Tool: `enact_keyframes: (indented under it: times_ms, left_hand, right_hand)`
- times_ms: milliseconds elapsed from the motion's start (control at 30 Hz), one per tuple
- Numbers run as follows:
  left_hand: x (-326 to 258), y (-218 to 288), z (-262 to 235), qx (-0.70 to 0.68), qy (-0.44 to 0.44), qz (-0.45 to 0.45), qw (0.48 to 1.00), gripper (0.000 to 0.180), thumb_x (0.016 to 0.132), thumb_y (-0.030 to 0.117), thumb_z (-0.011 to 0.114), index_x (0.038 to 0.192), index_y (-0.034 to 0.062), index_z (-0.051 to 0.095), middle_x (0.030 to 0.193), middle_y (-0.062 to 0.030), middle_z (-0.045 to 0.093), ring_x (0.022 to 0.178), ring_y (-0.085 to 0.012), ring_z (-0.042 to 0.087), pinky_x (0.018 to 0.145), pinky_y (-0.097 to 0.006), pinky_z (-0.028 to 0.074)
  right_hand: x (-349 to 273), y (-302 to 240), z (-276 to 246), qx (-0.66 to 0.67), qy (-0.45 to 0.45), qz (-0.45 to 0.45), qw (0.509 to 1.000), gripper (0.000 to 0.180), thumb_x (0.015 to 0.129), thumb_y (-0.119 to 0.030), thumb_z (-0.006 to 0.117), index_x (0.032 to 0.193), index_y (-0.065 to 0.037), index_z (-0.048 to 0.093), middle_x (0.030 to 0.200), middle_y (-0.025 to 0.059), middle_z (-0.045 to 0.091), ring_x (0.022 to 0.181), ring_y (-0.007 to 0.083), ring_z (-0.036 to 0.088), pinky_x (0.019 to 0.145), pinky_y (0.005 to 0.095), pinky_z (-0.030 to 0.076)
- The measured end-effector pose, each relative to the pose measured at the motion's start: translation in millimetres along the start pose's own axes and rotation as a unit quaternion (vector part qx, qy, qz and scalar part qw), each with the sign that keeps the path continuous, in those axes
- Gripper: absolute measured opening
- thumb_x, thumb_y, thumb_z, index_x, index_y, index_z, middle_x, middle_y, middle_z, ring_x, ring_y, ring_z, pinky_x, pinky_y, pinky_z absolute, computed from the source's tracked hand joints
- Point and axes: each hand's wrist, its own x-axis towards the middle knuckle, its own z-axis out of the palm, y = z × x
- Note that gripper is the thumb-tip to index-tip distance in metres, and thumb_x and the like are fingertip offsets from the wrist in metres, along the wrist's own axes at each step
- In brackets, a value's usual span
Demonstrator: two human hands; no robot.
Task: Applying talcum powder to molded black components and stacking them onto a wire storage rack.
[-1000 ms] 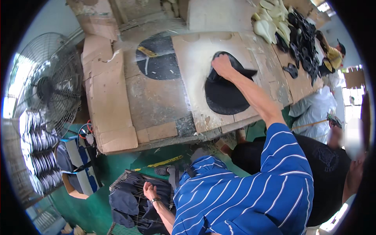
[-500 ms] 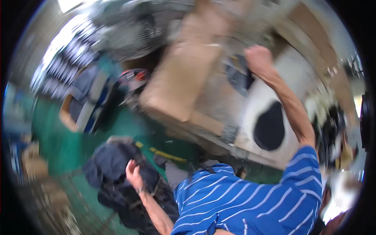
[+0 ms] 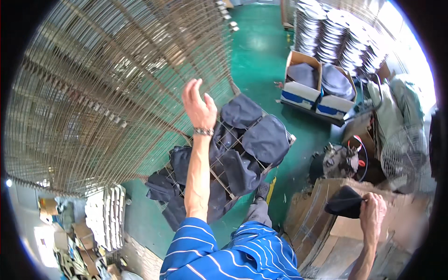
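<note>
While left hand (image 3: 198, 105) hangs spread, right fingers (image 3: 368, 205) pinch dark cap piece (image 3: 344, 201).

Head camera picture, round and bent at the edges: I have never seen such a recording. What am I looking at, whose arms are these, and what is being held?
The view comes from a wide fisheye camera worn on a person's head, looking down, which is why straight lines curve near the rim. There is no machine; the two bare arms in blue striped sleeves belong to the wearer.

The left hand is raised and open, holding nothing, in front of tall wire racks. Below it a wire tray carries several dark fabric pieces.

The right hand grips one dark fabric piece over a surface covered in cardboard.

Further off on the green floor stand two cardboard boxes holding similar dark pieces, with stacks of pale pieces behind them and a fan at the right.
</note>
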Motion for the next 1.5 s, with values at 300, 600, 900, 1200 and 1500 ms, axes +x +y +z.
enact_keyframes:
  times_ms: [300,600,900,1200,1500]
  left_hand:
    - [39,-86,28,0.218,-0.055,0.014,0.974,0.064,0.082,0.022,0.076,0.139,0.0056,0.053,0.127,-0.0176,0.057,0.117,-0.0379,0.054,0.106,-0.054,0.041]
    - [-109,22,-5,0.001,-0.237,-0.071,0.969,0.051,0.089,0.017,0.073,0.135,0.003,0.057,0.123,-0.0178,0.058,0.115,-0.039,0.056,0.099,-0.05,0.045]
    - [-308,158,7,-0.272,-0.613,-0.3,0.678,0.049,0.09,0.026,0.073,0.13,-0.0005,0.064,0.131,-0.0211,0.063,0.125,-0.0335,0.06,0.104,-0.044,0.048]
    - [-326,259,80,-0.573,-0.333,-0.667,0.339,0.036,0.093,0.028,0.076,0.12,0.007,0.064,0.115,-0.0041,0.067,0.112,-0.019,0.062,0.095,-0.035,0.05]
    - [-286,193,165,-0.296,-0.433,-0.437,0.73,0.049,0.077,0.035,0.087,0.116,0.0092,0.07,0.107,-0.0083,0.065,0.095,-0.018,0.064,0.088,-0.035,0.053]
  right_hand:
    - [101,-95,35,0.063,0.0,-0.122,0.991,0.008,0.083,-0.004,0.065,0.091,-0.004,0.062,0.084,0.0145,0.06,0.086,0.0357,0.059,0.081,0.0471,0.046]
    - [141,-131,44,0.062,-0.113,-0.095,0.987,0.01,0.082,-0.012,0.068,0.088,-0.006,0.067,0.085,0.0143,0.068,0.09,0.0362,0.067,0.082,0.0468,0.052]
    - [127,-67,114,0.034,-0.123,-0.041,0.991,0.015,0.079,-0.017,0.066,0.084,-0.007,0.075,0.077,0.0193,0.071,0.077,0.0384,0.071,0.072,0.048,0.056]
    - [121,-65,145,0.084,-0.135,-0.021,0.987,0.016,0.078,-0.017,0.066,0.081,-0.005,0.075,0.075,0.0234,0.071,0.074,0.0396,0.073,0.073,0.0488,0.058]
    - [199,-88,181,0.116,-0.222,0.081,0.965,0.023,0.079,-0.022,0.068,0.096,-0.011,0.081,0.084,0.0194,0.074,0.081,0.0361,0.074,0.08,0.044,0.059]
